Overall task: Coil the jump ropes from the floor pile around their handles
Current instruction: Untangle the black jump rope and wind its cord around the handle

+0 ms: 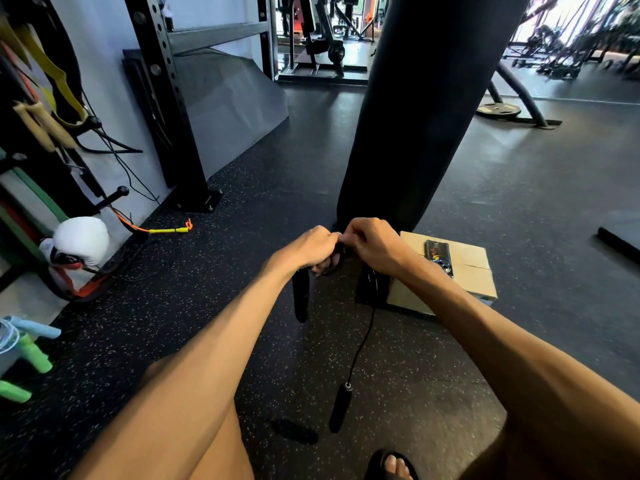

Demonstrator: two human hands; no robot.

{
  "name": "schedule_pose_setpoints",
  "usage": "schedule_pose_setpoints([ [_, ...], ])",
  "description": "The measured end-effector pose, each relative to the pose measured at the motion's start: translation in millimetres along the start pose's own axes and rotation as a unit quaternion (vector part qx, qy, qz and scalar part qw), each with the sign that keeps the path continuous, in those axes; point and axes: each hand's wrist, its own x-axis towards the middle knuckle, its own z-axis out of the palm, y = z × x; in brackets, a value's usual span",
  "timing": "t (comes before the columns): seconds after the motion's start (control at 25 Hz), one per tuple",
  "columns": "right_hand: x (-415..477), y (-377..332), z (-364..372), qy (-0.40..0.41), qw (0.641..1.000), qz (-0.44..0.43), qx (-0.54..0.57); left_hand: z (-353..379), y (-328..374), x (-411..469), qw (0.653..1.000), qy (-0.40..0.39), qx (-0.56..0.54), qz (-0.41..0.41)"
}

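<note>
A black jump rope is held in front of me above the speckled floor. My left hand (313, 247) is closed around one black handle (300, 294), which points downward below my fist. My right hand (372, 245) touches the left and pinches the thin black cord beside it. The cord (362, 344) drops from my hands to the second black handle (341, 407), which hangs free near the floor. A yellow and orange jump rope (169, 230) lies on the floor by the rack. Light blue and green rope handles (33, 341) lie at the far left.
A black punching bag (415, 116) hangs just beyond my hands. A cardboard box (464, 271) with a phone (438, 258) on it sits to the right. A white boxing glove (81, 242) and a black rack post (173, 109) stand on the left. My sandalled foot (393, 465) is below.
</note>
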Motion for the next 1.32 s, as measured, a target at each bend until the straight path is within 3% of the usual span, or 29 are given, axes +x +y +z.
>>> schedule_pose_setpoints([
  [0.16,2,5,0,0.049,0.995,0.053,0.071,-4,8,-7,0.975,-0.098,-0.201,-0.016],
  [0.36,-3,14,8,0.025,0.968,0.122,0.218,-8,9,-5,0.912,-0.125,-0.390,-0.024],
  [0.52,-15,17,11,-0.040,0.933,0.206,0.294,-19,17,-7,0.881,-0.090,-0.465,0.009],
  [0.72,-18,23,31,-0.123,0.956,0.180,0.198,-24,16,-5,0.862,-0.017,-0.504,0.050],
  [1.04,-12,29,40,-0.003,0.983,0.162,0.084,-29,10,-4,0.787,0.019,-0.614,0.058],
  [1.2,-20,13,38,-0.067,0.947,0.195,0.248,-27,11,0,0.722,0.059,-0.686,0.059],
  [1.32,-26,9,35,-0.133,0.940,0.195,0.248,-25,12,8,0.702,0.113,-0.701,0.061],
])
